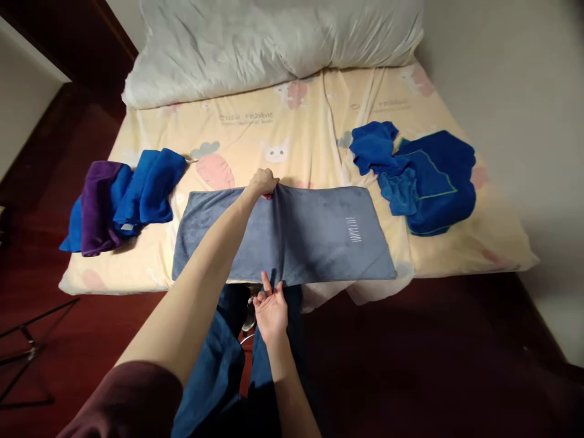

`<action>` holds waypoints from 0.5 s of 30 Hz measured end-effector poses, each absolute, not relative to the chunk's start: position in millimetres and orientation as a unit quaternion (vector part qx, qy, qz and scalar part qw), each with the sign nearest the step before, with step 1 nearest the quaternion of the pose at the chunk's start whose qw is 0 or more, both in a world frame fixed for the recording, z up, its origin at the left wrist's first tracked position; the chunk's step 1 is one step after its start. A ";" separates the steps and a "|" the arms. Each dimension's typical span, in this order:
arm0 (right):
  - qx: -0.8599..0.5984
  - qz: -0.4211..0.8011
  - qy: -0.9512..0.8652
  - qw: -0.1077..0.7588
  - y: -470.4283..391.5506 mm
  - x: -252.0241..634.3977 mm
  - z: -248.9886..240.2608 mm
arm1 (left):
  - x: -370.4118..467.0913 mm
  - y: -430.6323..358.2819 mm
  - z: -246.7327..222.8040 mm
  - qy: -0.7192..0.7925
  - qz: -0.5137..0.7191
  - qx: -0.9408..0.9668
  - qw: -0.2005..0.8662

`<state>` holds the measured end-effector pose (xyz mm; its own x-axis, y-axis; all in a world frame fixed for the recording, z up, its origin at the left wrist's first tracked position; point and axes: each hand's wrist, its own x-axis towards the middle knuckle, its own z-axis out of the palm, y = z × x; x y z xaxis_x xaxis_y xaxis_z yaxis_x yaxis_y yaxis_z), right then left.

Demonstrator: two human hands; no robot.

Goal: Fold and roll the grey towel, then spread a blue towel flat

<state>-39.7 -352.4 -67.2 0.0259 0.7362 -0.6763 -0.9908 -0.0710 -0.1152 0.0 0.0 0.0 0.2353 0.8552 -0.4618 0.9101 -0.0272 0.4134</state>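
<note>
A grey-blue towel lies spread lengthwise across the near side of the bed, with white lettering at its right end. My left hand reaches over it, closed on the middle of its far edge. At the near edge, palm up, my right hand has the towel's middle between thumb and fingers. A raised crease runs through the cloth from one hand to the other.
Folded blue towels and a purple towel lie on the left of the bed. Crumpled blue cloths lie on the right. A rolled white quilt spans the back. Black stand legs are on the floor at left.
</note>
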 end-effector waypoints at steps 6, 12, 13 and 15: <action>-0.323 0.685 0.191 0.625 -344.8 -38.9 -62.6 | -5.3 -4.7 -20.2 0.618 -0.088 0.692 0.362; -0.363 0.653 0.172 0.643 -353.4 -46.8 -70.6 | -8.9 6.8 -28.6 0.614 0.010 0.742 0.267; -0.365 0.647 0.165 0.648 -352.3 -48.3 -71.1 | -9.5 7.0 -28.5 0.614 0.021 0.743 0.266; -0.375 0.638 0.148 0.656 -349.9 -52.2 -70.6 | -11.9 4.3 -26.8 0.612 0.030 0.741 0.273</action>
<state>-52.2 -349.9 -70.6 0.1423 0.7265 -0.6723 -0.9482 -0.0949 -0.3033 -11.9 4.3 -26.8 0.2481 0.9241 -0.2907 0.8919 -0.1007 0.4409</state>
